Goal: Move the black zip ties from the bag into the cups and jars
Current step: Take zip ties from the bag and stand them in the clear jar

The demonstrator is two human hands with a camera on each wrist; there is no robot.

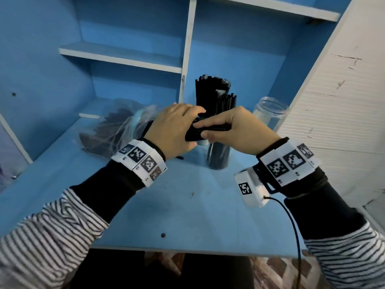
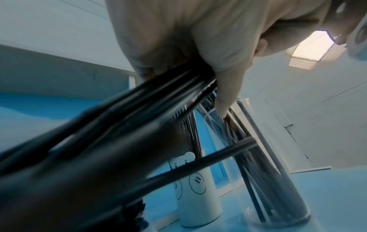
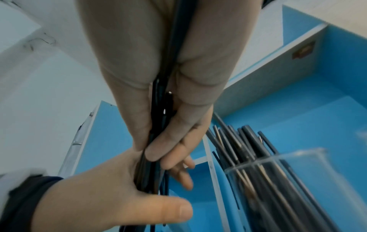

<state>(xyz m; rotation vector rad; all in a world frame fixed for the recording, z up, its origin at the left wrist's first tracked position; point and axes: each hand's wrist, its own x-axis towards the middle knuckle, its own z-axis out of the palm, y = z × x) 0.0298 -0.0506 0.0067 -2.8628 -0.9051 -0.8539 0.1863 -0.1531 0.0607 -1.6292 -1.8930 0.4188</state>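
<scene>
Both hands hold one bundle of black zip ties [image 1: 192, 135] level above the blue desk. My left hand [image 1: 175, 128] grips its left part and my right hand [image 1: 233, 126] grips its right part. The right wrist view shows the right hand's fingers [image 3: 168, 149] wrapped round the bundle [image 3: 158, 109], with the left hand [image 3: 111, 196] just beyond. Under the bundle stands a clear glass [image 1: 218, 157] holding zip ties. A white smiley-face cup [image 2: 198, 196] full of ties stands behind it. The clear plastic bag [image 1: 116, 128] with more ties lies at the left.
An empty clear jar [image 1: 270, 113] stands at the right, near the white wall panel [image 1: 343, 101]. Blue shelves [image 1: 125, 57] and a white upright divider [image 1: 188, 49] rise behind the desk. A cable [image 1: 291, 222] hangs from the right wrist camera.
</scene>
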